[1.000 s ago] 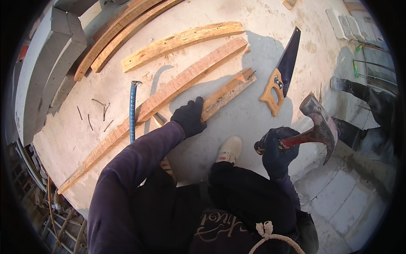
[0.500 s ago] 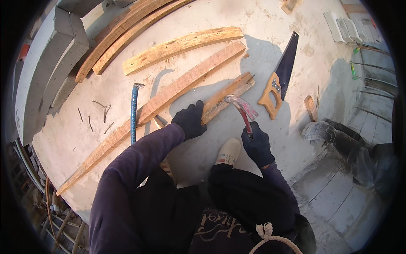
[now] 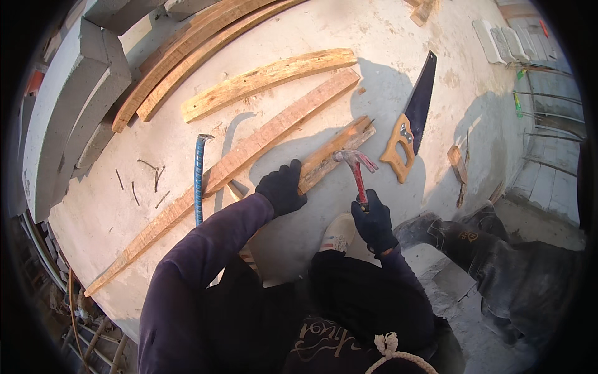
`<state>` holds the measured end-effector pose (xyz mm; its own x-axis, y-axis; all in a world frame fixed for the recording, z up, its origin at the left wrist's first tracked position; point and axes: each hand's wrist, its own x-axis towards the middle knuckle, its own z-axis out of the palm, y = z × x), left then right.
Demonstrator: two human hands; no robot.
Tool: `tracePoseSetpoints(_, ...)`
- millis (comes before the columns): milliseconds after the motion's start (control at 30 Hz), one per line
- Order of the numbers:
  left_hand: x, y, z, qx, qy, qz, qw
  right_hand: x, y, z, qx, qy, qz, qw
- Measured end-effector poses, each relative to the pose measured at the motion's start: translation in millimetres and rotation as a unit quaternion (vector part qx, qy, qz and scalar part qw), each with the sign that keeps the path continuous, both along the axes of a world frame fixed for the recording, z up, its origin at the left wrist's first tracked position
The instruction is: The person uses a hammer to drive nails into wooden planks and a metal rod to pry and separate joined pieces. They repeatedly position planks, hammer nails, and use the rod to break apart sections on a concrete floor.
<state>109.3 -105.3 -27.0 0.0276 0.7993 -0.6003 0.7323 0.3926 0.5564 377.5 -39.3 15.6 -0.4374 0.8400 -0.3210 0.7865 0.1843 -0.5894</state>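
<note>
My left hand, in a black glove, is closed around the near end of a short wooden block. A nail-like tip pokes out at the block's far end. My right hand, also gloved, grips the handle of a red claw hammer. The hammer's head is over or against the block's right side; whether it touches I cannot tell. A handsaw with a wooden grip lies right of the block. Just left of my left hand runs a long plank, with a blue bent-ended bar standing near it.
A shorter timber lies beyond the plank. Several loose nails are scattered at left. Grey concrete blocks and long beams stand at the far left. At right, another person's dark-clothed legs are close by, near a wood scrap.
The hammer has come slightly down and its handle is more upright, with my right hand a little lower. The other person's legs have come further into view. My left hand still holds the block.
</note>
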Motion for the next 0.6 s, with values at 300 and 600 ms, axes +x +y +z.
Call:
tracePoseSetpoints(300,1,19,-2,-0.005,-0.002,0.010,1.000,-3,3,-10,0.052,-0.026,0.035,0.998)
tracePoseSetpoints(600,40,65,40,0.004,0.064,-0.044,0.997,29,109,54,-0.100,0.132,-0.180,0.970)
